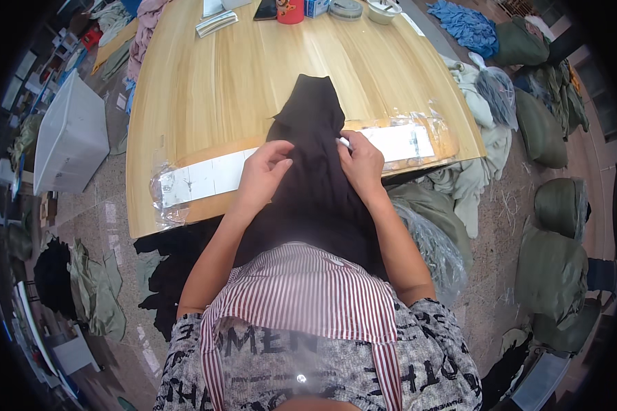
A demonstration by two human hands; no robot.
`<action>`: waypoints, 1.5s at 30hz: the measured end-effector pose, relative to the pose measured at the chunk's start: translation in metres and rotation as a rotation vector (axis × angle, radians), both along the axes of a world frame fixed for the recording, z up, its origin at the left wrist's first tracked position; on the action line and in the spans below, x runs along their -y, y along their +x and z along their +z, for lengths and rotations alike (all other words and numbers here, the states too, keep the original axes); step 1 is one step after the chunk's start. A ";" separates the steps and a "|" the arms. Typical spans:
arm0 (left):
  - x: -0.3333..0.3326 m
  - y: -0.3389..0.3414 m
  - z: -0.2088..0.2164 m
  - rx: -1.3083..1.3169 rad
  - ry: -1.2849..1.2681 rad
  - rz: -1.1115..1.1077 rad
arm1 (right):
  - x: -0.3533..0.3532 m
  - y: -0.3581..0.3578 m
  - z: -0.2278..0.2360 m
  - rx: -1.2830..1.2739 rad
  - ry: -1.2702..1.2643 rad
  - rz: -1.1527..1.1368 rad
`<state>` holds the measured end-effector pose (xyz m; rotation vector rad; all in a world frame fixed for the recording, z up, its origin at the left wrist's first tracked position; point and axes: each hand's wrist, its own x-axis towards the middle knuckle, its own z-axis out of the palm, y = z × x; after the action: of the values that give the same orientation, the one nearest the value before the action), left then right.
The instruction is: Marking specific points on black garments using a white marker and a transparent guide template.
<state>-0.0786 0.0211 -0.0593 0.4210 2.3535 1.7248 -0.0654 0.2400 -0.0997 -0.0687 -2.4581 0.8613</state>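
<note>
Both hands — left hand (264, 171), right hand (360, 161) — pinch the black garment (312, 164) on the table (212, 82), mid-inspection — next, likely trimming with care.

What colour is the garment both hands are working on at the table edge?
Black, plain with no pattern: the garment under the left hand and right hand, in the head view.

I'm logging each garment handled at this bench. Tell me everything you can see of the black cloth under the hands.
The black garment is a dark, soft, matte fabric with no visible pattern. It lies lengthwise across the near edge of the wooden table, its narrower end pointing away, the rest hanging toward the person's lap. It crosses a white strip under clear plastic. The left hand and right hand both press and pinch it; the right also holds a small white object.
</note>
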 end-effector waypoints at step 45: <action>0.001 -0.003 0.099 -0.762 -0.621 -0.515 | -0.013 0.039 0.082 0.410 0.057 0.563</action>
<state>-0.0812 0.0201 0.0395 1.5834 2.6981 0.5912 -0.0267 0.2528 -0.0178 0.5427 -2.9420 1.0889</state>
